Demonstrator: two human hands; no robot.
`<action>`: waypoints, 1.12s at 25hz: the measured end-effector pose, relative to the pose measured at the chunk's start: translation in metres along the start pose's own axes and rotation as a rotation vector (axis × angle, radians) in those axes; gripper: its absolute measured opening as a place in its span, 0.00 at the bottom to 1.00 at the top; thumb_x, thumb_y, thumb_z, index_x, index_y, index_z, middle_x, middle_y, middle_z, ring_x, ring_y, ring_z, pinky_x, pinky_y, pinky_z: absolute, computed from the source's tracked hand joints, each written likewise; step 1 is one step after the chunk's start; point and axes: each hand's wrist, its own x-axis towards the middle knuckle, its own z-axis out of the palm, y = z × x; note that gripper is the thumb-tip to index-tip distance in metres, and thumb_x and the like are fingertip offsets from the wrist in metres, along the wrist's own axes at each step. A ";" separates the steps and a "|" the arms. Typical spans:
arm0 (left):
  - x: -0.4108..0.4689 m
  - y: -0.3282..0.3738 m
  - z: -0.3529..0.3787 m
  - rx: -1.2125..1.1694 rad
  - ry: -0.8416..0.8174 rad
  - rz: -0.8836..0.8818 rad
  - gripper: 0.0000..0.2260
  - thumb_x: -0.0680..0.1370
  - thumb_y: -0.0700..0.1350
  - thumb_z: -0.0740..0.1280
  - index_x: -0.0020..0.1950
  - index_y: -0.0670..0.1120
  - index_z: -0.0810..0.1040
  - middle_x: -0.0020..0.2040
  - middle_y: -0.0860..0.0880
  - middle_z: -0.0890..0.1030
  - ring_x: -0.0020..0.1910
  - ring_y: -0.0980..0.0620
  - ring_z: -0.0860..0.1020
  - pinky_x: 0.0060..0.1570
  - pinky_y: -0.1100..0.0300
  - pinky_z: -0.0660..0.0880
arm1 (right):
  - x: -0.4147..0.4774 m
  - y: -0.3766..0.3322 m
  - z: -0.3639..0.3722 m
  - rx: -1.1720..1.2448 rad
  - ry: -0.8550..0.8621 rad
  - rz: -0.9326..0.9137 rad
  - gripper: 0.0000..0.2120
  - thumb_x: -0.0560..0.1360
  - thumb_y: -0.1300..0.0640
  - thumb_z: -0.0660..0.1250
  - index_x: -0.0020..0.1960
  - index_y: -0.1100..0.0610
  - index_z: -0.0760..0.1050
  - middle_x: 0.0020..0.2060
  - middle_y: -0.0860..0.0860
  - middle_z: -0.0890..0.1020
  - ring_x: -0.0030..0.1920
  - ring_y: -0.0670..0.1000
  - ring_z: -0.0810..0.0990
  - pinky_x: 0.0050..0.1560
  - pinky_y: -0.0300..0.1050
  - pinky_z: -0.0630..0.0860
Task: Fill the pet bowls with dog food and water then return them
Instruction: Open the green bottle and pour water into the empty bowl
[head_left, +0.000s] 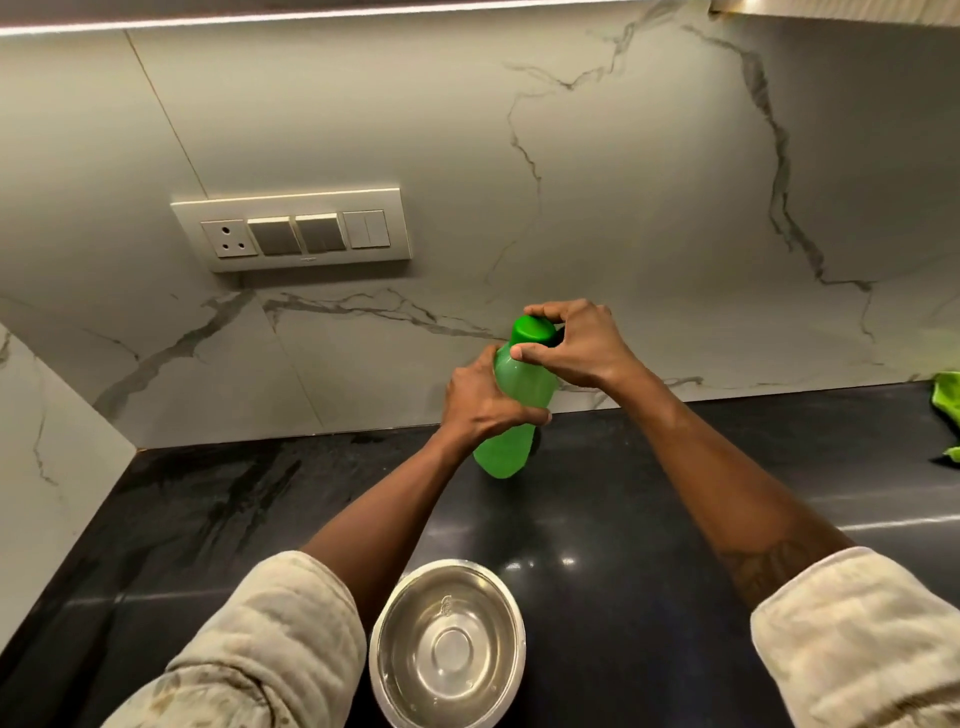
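A green plastic water bottle (511, 415) stands tilted on the black counter near the marble wall. My left hand (480, 402) wraps around its body. My right hand (576, 343) grips its darker green cap (532, 330) from above, fingers curled around the rim. A steel pet bowl (448, 644) sits at the counter's near edge between my forearms; it looks shiny inside, with clear water in the bottom. No dog food is in view.
The black counter (649, 519) runs left to right, with a wet smear at the left. A marble wall behind carries a switch and socket panel (293, 231). A green cloth (948, 410) lies at the far right edge.
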 end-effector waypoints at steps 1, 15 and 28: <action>0.005 -0.001 0.003 -0.009 -0.002 -0.003 0.43 0.56 0.61 0.83 0.68 0.53 0.74 0.50 0.52 0.82 0.48 0.50 0.82 0.46 0.55 0.83 | 0.002 0.003 0.000 -0.003 0.015 -0.011 0.28 0.68 0.44 0.81 0.64 0.55 0.83 0.58 0.52 0.87 0.57 0.52 0.85 0.62 0.48 0.80; 0.046 -0.020 0.037 -0.094 -0.057 -0.102 0.40 0.58 0.52 0.87 0.65 0.46 0.74 0.52 0.50 0.82 0.49 0.51 0.81 0.37 0.74 0.72 | 0.029 0.029 0.046 -0.041 0.052 0.017 0.34 0.70 0.44 0.79 0.72 0.56 0.77 0.64 0.57 0.84 0.64 0.56 0.82 0.67 0.47 0.77; 0.037 -0.016 0.022 -0.035 -0.106 -0.182 0.46 0.57 0.54 0.88 0.68 0.43 0.71 0.61 0.44 0.81 0.61 0.43 0.80 0.60 0.53 0.80 | 0.004 0.030 0.036 0.049 -0.101 0.151 0.43 0.73 0.52 0.79 0.82 0.52 0.62 0.72 0.57 0.76 0.67 0.58 0.80 0.72 0.53 0.74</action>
